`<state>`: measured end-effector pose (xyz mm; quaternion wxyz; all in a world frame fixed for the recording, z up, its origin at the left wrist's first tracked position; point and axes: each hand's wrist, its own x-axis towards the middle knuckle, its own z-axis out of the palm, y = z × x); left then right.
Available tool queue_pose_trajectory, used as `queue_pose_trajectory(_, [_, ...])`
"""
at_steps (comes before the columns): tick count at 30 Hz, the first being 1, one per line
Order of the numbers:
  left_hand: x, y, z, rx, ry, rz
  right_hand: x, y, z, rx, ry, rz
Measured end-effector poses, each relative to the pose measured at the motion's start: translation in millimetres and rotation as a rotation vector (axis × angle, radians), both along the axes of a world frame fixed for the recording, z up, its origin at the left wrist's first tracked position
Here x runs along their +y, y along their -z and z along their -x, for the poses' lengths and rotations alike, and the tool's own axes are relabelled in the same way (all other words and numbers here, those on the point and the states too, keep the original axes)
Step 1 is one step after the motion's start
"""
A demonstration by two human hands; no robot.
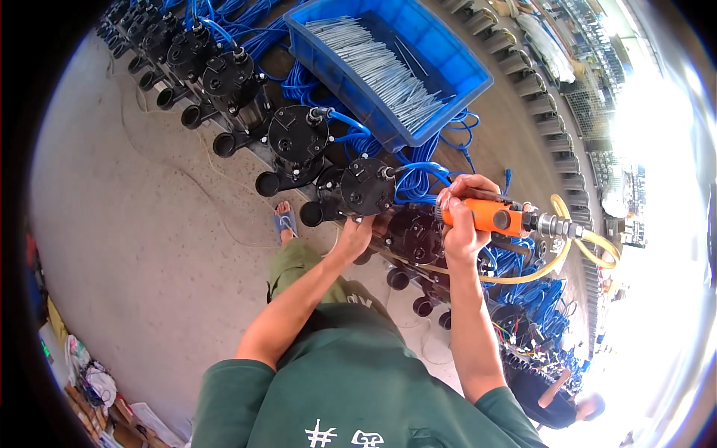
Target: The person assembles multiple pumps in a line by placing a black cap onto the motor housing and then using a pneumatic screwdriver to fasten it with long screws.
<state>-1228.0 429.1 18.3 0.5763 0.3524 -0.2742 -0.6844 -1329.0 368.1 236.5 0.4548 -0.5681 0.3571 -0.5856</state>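
Note:
My right hand [466,233] is closed around an orange air tool [489,216], its tail end pointing right and joined by metal couplings [551,225] to a yellow hose [554,270]. What sits at the tool's working end is hidden by my fingers. To the left, my left hand [354,239] grips the near lower side of a black pump [366,187], fingertips by a small bolt and partly out of sight. A blue cable [418,169] leaves this pump's top. Beside it, below my right hand, stands another black pump [415,234].
A row of black pumps [228,75] runs to the upper left along a bench. A blue crate [461,95] of thin metal rods [373,67] stands behind, among coiled blue cables [300,84]. Metal cylinders [549,125] line the far side. Another person [553,403] is at lower right.

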Motion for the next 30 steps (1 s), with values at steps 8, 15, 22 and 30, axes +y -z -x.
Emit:
queue_pose_trajectory(8, [0.1, 13.6, 5.8, 0.040, -0.013, -0.004, -3.8, 5.3, 1.8, -0.060, 0.032, -0.008])
queue_pose_trajectory(15, [-2.7, 2.4, 5.1, -0.008, -0.025, -0.021, -4.2, -2.5, 0.0, 0.028, 0.034, 0.011])
queue_pose_trajectory(22, [0.8, -2.9, 3.3, 0.073, -0.045, -0.020, 2.2, -0.4, -3.9, -0.029, 0.059, 0.006])
queue_pose_trajectory(30, [1.0, -9.2, 0.9, 0.083, -0.018, 0.024, -4.6, -2.9, -0.1, -0.052, 0.094, 0.011])
